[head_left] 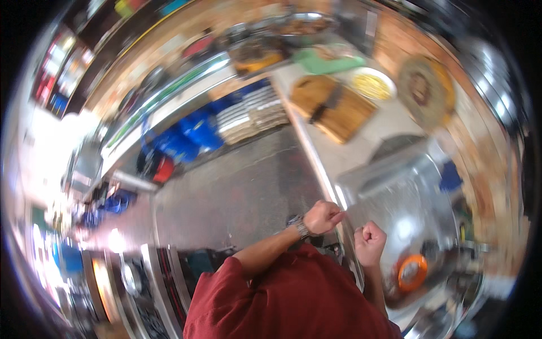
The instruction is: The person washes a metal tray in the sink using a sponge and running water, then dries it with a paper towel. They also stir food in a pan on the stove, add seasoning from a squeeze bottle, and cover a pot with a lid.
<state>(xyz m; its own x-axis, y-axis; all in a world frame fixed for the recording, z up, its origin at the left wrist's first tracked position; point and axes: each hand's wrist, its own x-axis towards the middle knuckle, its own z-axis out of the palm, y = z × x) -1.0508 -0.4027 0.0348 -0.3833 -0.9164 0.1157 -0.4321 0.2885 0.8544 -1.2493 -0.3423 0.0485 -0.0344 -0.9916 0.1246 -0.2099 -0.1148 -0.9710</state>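
My left hand (323,217), with a metal watch (302,227) on its wrist, is closed with its fingers curled. It is beside the front edge of the metal sink (361,189). Close to its right, my right hand (370,244) makes a fist over the sink's near side. Nothing shows in either hand, and the two are apart. An orange ring-shaped thing (412,273) lies in the sink, to the right of my right hand; blur hides its kind.
Beyond the sink, a knife (329,104) lies on a wooden cutting board (339,123). Next to it are a plate of yellow food (371,83) and a green board (322,61). A round, worn board (424,90) leans at the wall. Blue containers (195,134) stand under the left counter.
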